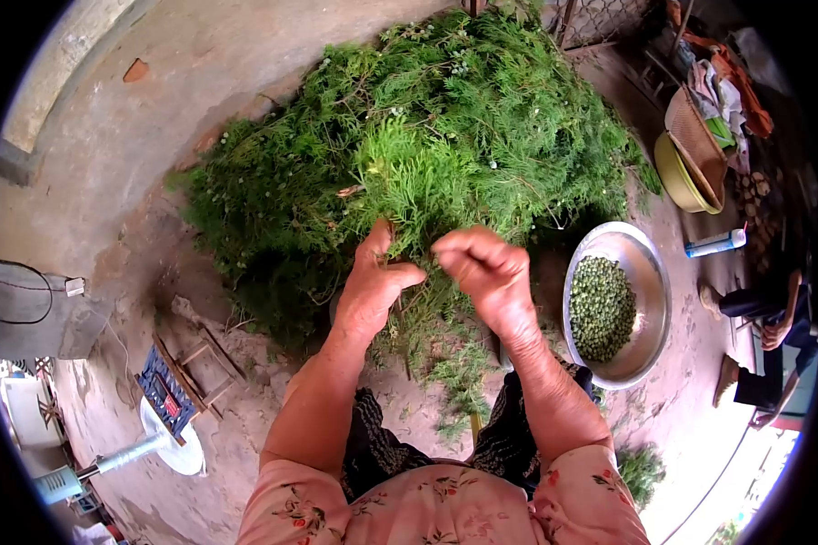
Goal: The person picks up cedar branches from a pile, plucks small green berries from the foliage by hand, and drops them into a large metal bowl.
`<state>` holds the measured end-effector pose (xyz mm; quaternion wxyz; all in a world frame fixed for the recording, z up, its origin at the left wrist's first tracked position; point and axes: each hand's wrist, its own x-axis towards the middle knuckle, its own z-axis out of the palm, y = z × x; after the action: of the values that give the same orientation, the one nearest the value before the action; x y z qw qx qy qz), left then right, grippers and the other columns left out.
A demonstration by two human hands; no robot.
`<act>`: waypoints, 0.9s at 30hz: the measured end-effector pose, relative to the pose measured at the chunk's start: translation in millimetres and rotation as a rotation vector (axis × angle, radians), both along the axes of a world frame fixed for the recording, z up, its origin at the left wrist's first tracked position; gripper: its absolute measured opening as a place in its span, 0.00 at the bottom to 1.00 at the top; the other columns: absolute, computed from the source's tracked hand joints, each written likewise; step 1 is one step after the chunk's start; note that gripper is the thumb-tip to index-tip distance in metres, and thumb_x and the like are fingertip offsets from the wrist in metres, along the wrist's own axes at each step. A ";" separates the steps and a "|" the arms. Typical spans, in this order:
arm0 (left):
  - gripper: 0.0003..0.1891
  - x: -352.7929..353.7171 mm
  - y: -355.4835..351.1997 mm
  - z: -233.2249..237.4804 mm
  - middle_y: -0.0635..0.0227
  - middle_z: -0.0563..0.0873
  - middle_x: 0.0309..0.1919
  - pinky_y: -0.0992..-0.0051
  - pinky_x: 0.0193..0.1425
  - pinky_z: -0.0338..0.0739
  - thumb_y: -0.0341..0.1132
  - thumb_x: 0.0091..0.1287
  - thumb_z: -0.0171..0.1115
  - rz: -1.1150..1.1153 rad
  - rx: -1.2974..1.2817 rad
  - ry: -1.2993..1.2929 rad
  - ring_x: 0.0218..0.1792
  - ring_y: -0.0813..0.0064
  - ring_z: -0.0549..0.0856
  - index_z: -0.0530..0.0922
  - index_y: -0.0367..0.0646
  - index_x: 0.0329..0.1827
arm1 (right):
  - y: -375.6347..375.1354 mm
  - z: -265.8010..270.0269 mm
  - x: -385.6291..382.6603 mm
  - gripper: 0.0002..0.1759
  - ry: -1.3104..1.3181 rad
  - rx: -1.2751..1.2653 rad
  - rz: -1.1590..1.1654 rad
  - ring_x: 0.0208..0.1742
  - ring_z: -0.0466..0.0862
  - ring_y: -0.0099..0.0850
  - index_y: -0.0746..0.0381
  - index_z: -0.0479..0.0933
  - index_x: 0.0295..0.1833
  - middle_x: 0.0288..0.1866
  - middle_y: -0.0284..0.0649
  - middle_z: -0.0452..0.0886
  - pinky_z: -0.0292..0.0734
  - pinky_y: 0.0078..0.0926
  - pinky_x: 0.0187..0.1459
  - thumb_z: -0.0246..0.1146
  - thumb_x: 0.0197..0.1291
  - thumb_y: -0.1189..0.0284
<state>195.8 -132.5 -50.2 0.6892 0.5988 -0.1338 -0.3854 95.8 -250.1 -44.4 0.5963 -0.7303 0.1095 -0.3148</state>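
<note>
Evergreen sprig (416, 177) lies just beyond your fingers (379, 240): your left hand (367, 283) is part-open at its base, grip unclear; your right hand (493, 278) curls nearly closed, any contents hidden. With a loose hold, tugging could drop it.

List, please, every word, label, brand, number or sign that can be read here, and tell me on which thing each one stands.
No text can be read in this picture.
Blue-and-white tube on the floor: any print is too small and blurred to read.
Blue patterned seat, with a red patch: too blurred to tell whether it bears lettering.
Pink shirt: floral pattern, no lettering visible.
</note>
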 end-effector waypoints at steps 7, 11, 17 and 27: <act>0.26 0.4 -1.2 -21.9 0.62 0.81 0.39 0.75 0.47 0.73 0.21 0.53 0.61 0.170 -0.181 0.227 0.39 0.75 0.80 0.66 0.37 0.57 | 11.4 -2.1 -0.3 0.13 0.149 -0.473 -0.055 0.24 0.77 0.36 0.59 0.75 0.44 0.23 0.41 0.75 0.72 0.29 0.25 0.64 0.51 0.78; 0.19 -5.0 -8.4 -18.1 0.65 0.83 0.35 0.74 0.45 0.74 0.25 0.55 0.65 0.306 -0.110 0.241 0.37 0.76 0.81 0.73 0.38 0.51 | 18.0 -5.7 1.7 0.13 0.291 0.000 -0.083 0.18 0.71 0.17 0.60 0.71 0.41 0.21 0.32 0.72 0.67 0.21 0.19 0.66 0.51 0.77; 0.11 -1.7 -8.4 -6.3 0.67 0.83 0.35 0.76 0.41 0.75 0.26 0.55 0.67 0.195 -0.160 0.245 0.35 0.77 0.81 0.78 0.38 0.41 | 15.1 -12.9 2.0 0.08 0.275 0.557 0.032 0.18 0.68 0.15 0.66 0.74 0.39 0.22 0.28 0.72 0.65 0.15 0.20 0.63 0.58 0.74; 0.07 -6.9 -10.5 -13.8 0.74 0.83 0.31 0.81 0.30 0.71 0.25 0.55 0.66 0.199 -0.078 0.057 0.28 0.84 0.78 0.79 0.43 0.35 | 17.7 -4.7 -3.7 0.02 0.107 0.385 -0.300 0.21 0.68 0.14 0.62 0.76 0.37 0.24 0.27 0.73 0.64 0.12 0.21 0.60 0.59 0.76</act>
<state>188.9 -143.1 -64.0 0.7504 0.5707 -0.0690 -0.3264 92.1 -232.3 -49.1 0.6643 -0.5945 0.3061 -0.3340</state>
